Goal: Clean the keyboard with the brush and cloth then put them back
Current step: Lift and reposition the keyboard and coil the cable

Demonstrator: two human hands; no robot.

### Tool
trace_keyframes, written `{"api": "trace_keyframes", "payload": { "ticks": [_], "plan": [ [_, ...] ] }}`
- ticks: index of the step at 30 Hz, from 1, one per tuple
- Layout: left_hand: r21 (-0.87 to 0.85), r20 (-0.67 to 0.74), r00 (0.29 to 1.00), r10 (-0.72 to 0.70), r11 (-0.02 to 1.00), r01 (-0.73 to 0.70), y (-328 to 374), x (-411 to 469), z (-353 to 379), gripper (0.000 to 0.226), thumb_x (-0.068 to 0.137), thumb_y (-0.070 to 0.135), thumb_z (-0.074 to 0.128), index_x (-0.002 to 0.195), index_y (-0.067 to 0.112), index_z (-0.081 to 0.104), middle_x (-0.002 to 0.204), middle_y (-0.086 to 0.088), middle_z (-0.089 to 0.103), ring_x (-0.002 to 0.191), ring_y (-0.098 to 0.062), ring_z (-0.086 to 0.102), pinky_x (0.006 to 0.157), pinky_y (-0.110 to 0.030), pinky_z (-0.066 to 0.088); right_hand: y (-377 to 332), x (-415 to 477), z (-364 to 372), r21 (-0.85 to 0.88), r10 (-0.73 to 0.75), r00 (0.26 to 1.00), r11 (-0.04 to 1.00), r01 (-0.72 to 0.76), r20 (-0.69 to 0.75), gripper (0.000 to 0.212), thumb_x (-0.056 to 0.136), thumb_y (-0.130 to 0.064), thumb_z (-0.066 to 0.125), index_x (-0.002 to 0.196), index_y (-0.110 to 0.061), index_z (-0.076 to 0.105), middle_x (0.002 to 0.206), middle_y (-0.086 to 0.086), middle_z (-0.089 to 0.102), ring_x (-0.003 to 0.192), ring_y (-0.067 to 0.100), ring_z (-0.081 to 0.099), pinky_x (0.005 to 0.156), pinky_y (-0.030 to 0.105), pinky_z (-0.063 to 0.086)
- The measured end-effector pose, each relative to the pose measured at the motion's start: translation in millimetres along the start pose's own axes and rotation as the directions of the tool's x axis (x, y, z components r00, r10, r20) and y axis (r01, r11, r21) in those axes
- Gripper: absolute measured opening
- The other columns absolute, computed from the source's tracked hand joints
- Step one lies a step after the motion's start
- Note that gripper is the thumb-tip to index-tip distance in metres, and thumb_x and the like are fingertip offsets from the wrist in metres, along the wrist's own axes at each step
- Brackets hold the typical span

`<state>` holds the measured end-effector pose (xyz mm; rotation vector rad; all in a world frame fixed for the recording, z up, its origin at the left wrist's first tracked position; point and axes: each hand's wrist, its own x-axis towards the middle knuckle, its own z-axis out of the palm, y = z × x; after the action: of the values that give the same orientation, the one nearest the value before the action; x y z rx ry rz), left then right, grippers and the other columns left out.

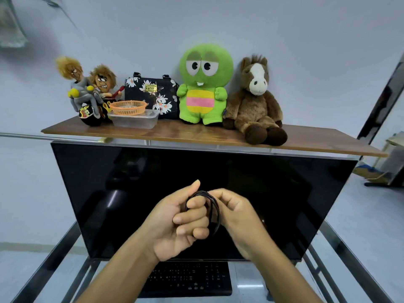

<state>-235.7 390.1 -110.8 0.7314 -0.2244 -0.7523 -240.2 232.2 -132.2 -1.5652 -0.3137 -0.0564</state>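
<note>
Bare forearms [122,278] come up from 6 o'clock, crossing over the near part of the keyboard [188,278]. The keyboard is a flat black slab with low matte keys. It lies at 6 o'clock on the glass surface [247,276], close against the foot of the monitor [153,171].

Above the keyboard the two hands meet in front of the monitor. The left hand [181,217] is clenched, its fingers curled through a round coil of thin black cable [215,213] and its thumb sticking up. The right hand [236,213] grasps the same coil from 3 o'clock with bent fingers.

The monitor is a wide, glossy black panel with faint reflections. Dark metal rails [54,259] frame the glass at 7 and 5 o'clock.

A thin wooden shelf [196,134] with brown grain runs over the monitor at 12 o'clock. On it, from 10 towards 2 o'clock:
- two rag-haired cloth dolls [87,90]
- a round orange lattice basket [128,107] resting on a clear rectangular plastic tub [133,120]; what the basket holds cannot be made out
- a black boxy handbag [150,92] printed with white flowers, behind the tub
- a fuzzy green plush [205,84] with a round head and a striped yellow and pink belly
- a shaggy brown plush horse [255,99], slumped sitting
</note>
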Motion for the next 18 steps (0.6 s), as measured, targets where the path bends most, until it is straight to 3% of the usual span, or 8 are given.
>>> {"api": "trace_keyframes", "payload": {
  "ticks": [4, 6, 9, 11, 13, 16, 18],
  "plan": [
    [0.126, -0.218, 0.969, 0.113, 0.988, -0.087, -6, 6, -2, 0.048, 0.093, 0.042, 0.05, 0.055, 0.015, 0.041, 0.034, 0.006, 0.023, 0.029, -0.008, 0.025, 0.042, -0.023, 0.04, 2, -13, -3, 0.057, 0.057, 0.995, 0.996, -0.062, 0.087, 0.039, 0.099, -0.042, 0.051, 0.106, -0.01, 0.072, 0.1, 0.023, 0.071, 0.089, 0.024, 0.067, 0.09, 0.043, 0.055],
    [0.21, -0.283, 0.945, 0.164, 0.972, -0.106, -11, 10, -2, 0.05, 0.093, 0.044, 0.051, 0.054, 0.015, 0.042, 0.035, 0.005, 0.024, 0.03, -0.009, 0.026, 0.045, -0.024, 0.041, 0, -15, -4, 0.005, 0.031, 0.992, 0.999, -0.032, 0.121, 0.027, 0.096, -0.03, 0.06, 0.107, -0.009, 0.071, 0.093, 0.024, 0.072, 0.081, 0.022, 0.066, 0.087, 0.041, 0.056],
    [0.292, -0.338, 0.92, 0.199, 0.951, -0.099, -15, 14, -3, 0.05, 0.093, 0.044, 0.053, 0.055, 0.013, 0.045, 0.037, 0.003, 0.024, 0.032, -0.01, 0.027, 0.047, -0.027, 0.044, 0, -12, -7, -0.067, 0.051, 0.999, 0.997, -0.05, 0.019, 0.013, 0.091, -0.007, 0.067, 0.099, -0.012, 0.075, 0.087, 0.015, 0.076, 0.078, 0.02, 0.071, 0.08, 0.029, 0.058],
    [0.32, -0.349, 0.916, 0.198, 0.944, -0.082, -14, 14, -5, 0.049, 0.092, 0.044, 0.055, 0.056, 0.012, 0.047, 0.038, 0.002, 0.025, 0.033, -0.011, 0.028, 0.049, -0.028, 0.046, 1, -11, -11, -0.125, 0.071, 0.997, 0.989, -0.074, -0.034, 0.014, 0.09, -0.006, 0.066, 0.096, -0.014, 0.077, 0.091, 0.013, 0.076, 0.088, 0.024, 0.073, 0.085, 0.032, 0.058],
    [0.335, -0.361, 0.91, 0.202, 0.939, -0.076, -11, 15, -9, 0.047, 0.09, 0.045, 0.057, 0.058, 0.011, 0.05, 0.04, 0.002, 0.026, 0.035, -0.012, 0.03, 0.051, -0.029, 0.048, 0, -10, -13, -0.12, 0.107, 0.994, 0.987, -0.106, 0.002, 0.016, 0.094, -0.007, 0.062, 0.102, -0.011, 0.075, 0.096, 0.011, 0.076, 0.094, 0.025, 0.071, 0.092, 0.036, 0.054],
    [0.355, -0.359, 0.905, 0.228, 0.93, -0.094, -10, 16, -18, 0.041, 0.085, 0.047, 0.061, 0.069, 0.01, 0.058, 0.047, 0.001, 0.033, 0.043, -0.013, 0.037, 0.057, -0.031, 0.051, 4, -7, -16, 0.156, 0.242, 0.968, 0.956, -0.249, 0.059, 0.025, 0.097, -0.01, 0.052, 0.113, -0.002, 0.07, 0.1, 0.014, 0.07, 0.094, 0.026, 0.061, 0.093, 0.037, 0.048],
    [0.383, -0.29, 0.924, 0.249, 0.915, -0.126, -16, 17, -24, 0.034, 0.087, 0.04, 0.061, 0.082, 0.006, 0.06, 0.055, -0.001, 0.038, 0.053, -0.017, 0.046, 0.066, -0.034, 0.054, 7, -7, -19, 0.342, 0.252, 0.955, 0.894, -0.291, 0.153, 0.034, 0.095, -0.018, 0.053, 0.121, 0.002, 0.064, 0.104, 0.02, 0.062, 0.094, 0.028, 0.057, 0.089, 0.036, 0.048]
  ]
}}
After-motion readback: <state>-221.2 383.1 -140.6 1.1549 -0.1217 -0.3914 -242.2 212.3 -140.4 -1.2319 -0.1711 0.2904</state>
